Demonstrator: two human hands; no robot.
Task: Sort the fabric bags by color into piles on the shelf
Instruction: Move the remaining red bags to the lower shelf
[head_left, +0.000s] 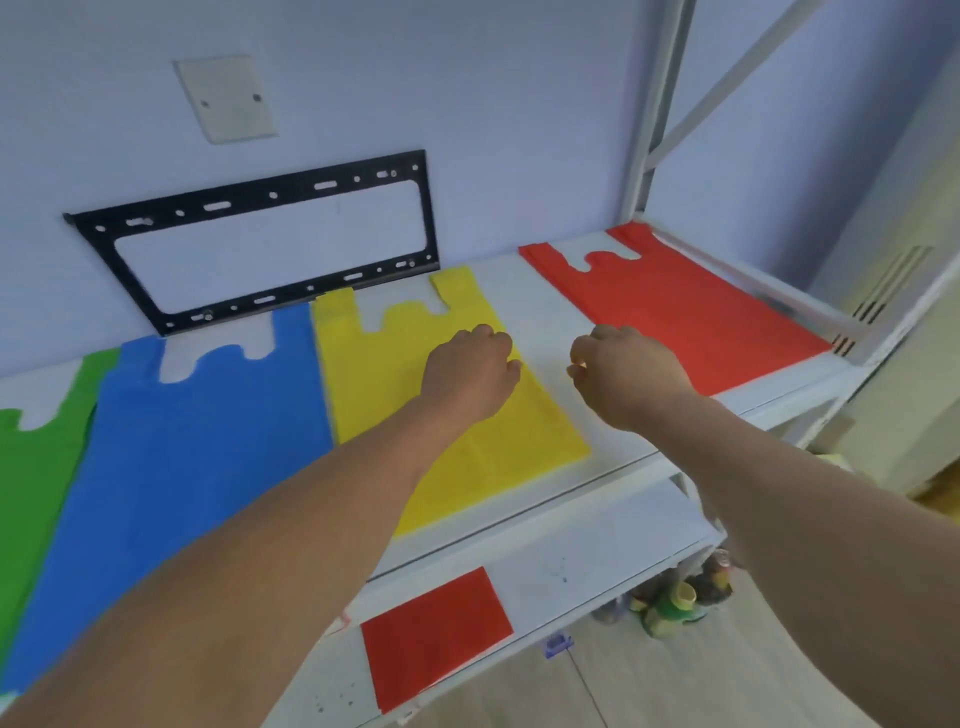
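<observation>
No readable text, labels or numbers anywhere — bags, shelf, wall all unmarked

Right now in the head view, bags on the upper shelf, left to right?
green bag → blue bag → yellow bag → red bag

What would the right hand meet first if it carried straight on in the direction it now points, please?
Probably the bare white shelf between the yellow bag and the upper red bag, then the wall behind. The right hand hovers over that gap; its height is unclear.
</observation>
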